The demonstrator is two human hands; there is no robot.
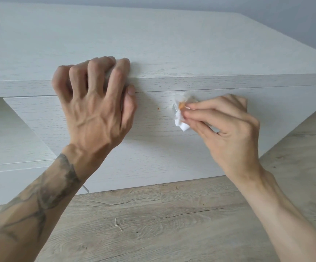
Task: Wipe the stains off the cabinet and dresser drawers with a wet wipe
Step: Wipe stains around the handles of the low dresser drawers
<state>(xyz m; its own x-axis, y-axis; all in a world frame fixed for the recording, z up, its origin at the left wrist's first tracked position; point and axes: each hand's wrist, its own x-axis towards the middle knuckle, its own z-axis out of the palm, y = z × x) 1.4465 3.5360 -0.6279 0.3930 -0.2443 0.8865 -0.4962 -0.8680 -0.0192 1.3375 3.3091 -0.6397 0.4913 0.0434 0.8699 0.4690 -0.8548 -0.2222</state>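
Observation:
A white wood-grain dresser [153, 44] fills the upper view, and its drawer front [163, 144] faces me. My left hand [95, 108] rests with bent fingers over the top front edge, thumb on the drawer front, holding nothing. My right hand [227, 129] pinches a crumpled white wet wipe [181, 114] against the drawer front; the wipe carries an orange smear. A small orange stain [158, 108] sits on the drawer front between the two hands, just left of the wipe.
To the left, an open recess [6, 133] of the dresser shows, with a lower drawer front [6, 182] below it. Light wood-plank floor [172, 224] lies beneath. A grey wall [295, 12] stands behind the dresser.

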